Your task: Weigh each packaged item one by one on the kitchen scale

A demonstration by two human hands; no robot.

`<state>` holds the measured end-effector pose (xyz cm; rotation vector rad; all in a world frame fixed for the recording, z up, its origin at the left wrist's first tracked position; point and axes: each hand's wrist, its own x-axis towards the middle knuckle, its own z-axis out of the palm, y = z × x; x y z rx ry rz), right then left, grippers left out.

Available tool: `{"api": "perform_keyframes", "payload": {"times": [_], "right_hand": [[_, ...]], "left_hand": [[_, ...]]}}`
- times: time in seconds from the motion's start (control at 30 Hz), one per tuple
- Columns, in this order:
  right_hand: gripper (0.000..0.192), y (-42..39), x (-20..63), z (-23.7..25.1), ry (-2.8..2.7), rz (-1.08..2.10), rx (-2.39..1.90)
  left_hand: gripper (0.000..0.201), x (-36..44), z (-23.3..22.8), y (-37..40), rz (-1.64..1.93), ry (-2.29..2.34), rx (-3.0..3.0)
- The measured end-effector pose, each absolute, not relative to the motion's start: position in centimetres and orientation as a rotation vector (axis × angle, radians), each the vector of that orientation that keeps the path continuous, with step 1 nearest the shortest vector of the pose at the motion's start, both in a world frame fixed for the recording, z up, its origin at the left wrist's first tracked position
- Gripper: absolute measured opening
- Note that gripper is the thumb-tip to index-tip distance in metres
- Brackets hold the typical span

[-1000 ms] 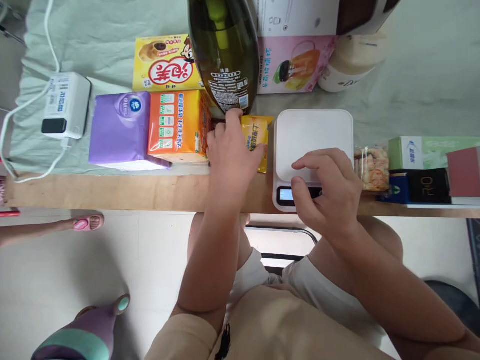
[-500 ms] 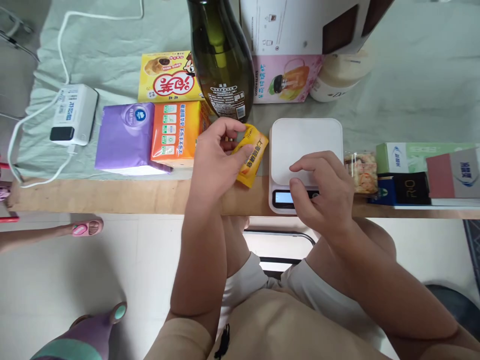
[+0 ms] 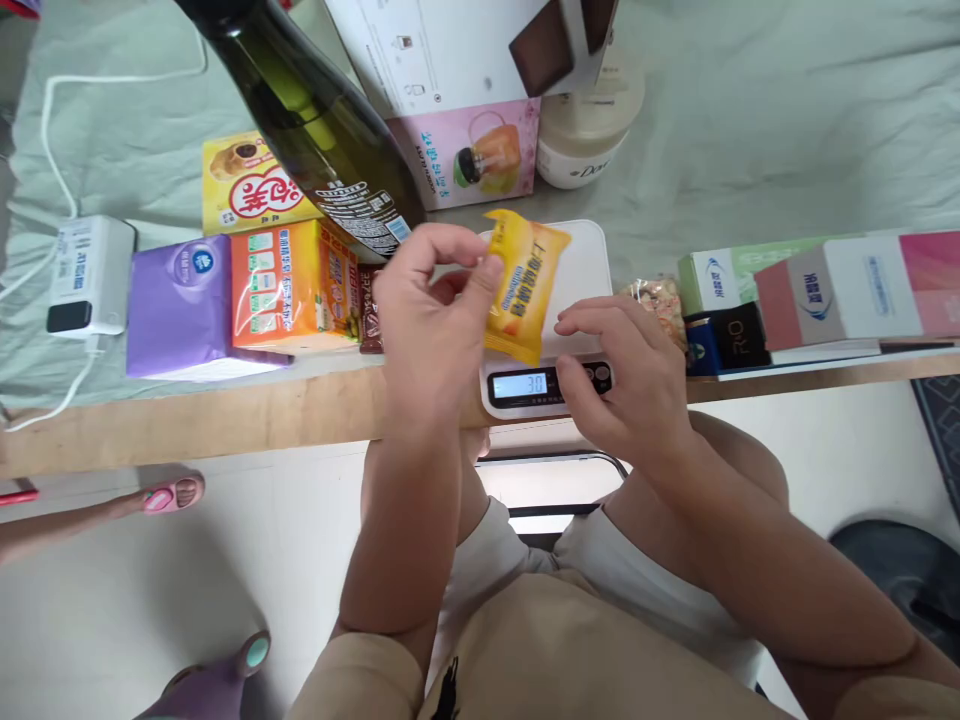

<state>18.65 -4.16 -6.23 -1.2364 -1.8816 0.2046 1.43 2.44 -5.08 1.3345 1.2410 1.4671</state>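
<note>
In the head view, my left hand point(image 3: 442, 310) pinches the edge of a yellow-wrapped soap bar point(image 3: 529, 285) between thumb and fingers. The wrapper faces up, held over the white plate of a kitchen scale point(image 3: 589, 250). Whether the soap touches the plate, I cannot tell. Lit digits that look like 30 show on the scale's display point(image 3: 521, 385). My right hand point(image 3: 630, 380) hovers at the scale's right front, thumb and index finger apart and nothing between them; it partly covers the scale's front panel.
Left of the scale are a dark green bottle point(image 3: 322, 130), an orange pack point(image 3: 281, 290), a purple tissue pack point(image 3: 180, 305) and a white power bank point(image 3: 90, 275) with a cable. A Dove jar point(image 3: 577, 150) stands behind; boxes point(image 3: 847, 290) and a snack bag point(image 3: 660, 300) lie right.
My left hand has brought the soap bar rightward from beside the scale to over its plate. Digits now show on the display. The camera view has shifted and tilted.
</note>
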Motion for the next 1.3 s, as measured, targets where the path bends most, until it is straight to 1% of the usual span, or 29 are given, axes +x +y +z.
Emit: {"api": "perform_keyframes", "payload": {"times": [0.03, 0.1, 0.2, 0.27, 0.33, 0.47, 0.6, 0.7, 0.9, 0.97, 1.1, 1.13, 1.2, 1.3], "right_hand": [[0.018, -4.2, 18.8, -6.3, -1.88, 0.217, -1.261], [0.021, -4.2, 19.0, -6.6, -1.877, 0.214, -1.323], [0.022, -4.3, 19.4, -6.8, -1.873, 0.168, -1.396], [0.023, -4.4, 19.8, -6.9, -1.864, 0.132, -1.391], [0.021, -4.4, 20.3, -6.8, -1.837, 0.109, -1.323], [0.019, -4.4, 21.1, -6.4, -1.791, 0.124, -1.159], [0.02, -4.5, 21.5, -6.4, -1.815, 0.111, -1.123], [0.022, -4.5, 21.4, -6.6, -1.824, 0.12, -1.138], [0.02, -4.1, 21.2, -7.2, -1.808, 0.055, -1.094], [0.02, -4.1, 21.1, -7.2, -1.806, 0.059, -1.104], [0.021, -4.2, 21.1, -7.2, -1.824, 0.084, -1.116], [0.022, -4.2, 21.2, -7.2, -1.831, 0.087, -1.122], [0.022, -4.3, 21.2, -7.1, -1.841, 0.093, -1.141], [0.021, -4.4, 21.2, -7.0, -1.838, 0.069, -1.137]], "left_hand": [[0.016, 2.5, -4.9, 2.2, 1.386, 1.272, 1.348], [0.02, 4.1, -4.4, 1.7, 1.242, 1.364, 1.394], [0.018, 4.8, -3.6, 1.3, 1.155, 1.551, 1.528], [0.014, 4.5, -3.3, 1.4, 1.191, 1.634, 1.609], [0.012, 3.9, -3.5, 1.7, 1.278, 1.619, 1.646], [0.017, 2.9, -4.9, 2.9, 1.453, 1.441, 1.649], [0.024, 2.4, -6.3, 3.8, 1.597, 1.231, 1.674], [0.031, 2.4, -6.7, 4.0, 1.625, 1.179, 1.655], [0.03, 2.5, -6.6, 3.9, 1.623, 1.167, 1.658], [0.035, 2.6, -6.4, 3.8, 1.613, 1.191, 1.664], [0.057, 2.4, -6.0, 3.7, 1.489, 1.305, 1.693], [0.06, 2.3, -6.0, 3.7, 1.458, 1.305, 1.711], [0.054, 2.2, -6.1, 3.7, 1.435, 1.302, 1.713], [0.034, 2.2, -6.3, 3.8, 1.458, 1.31, 1.654]]}}
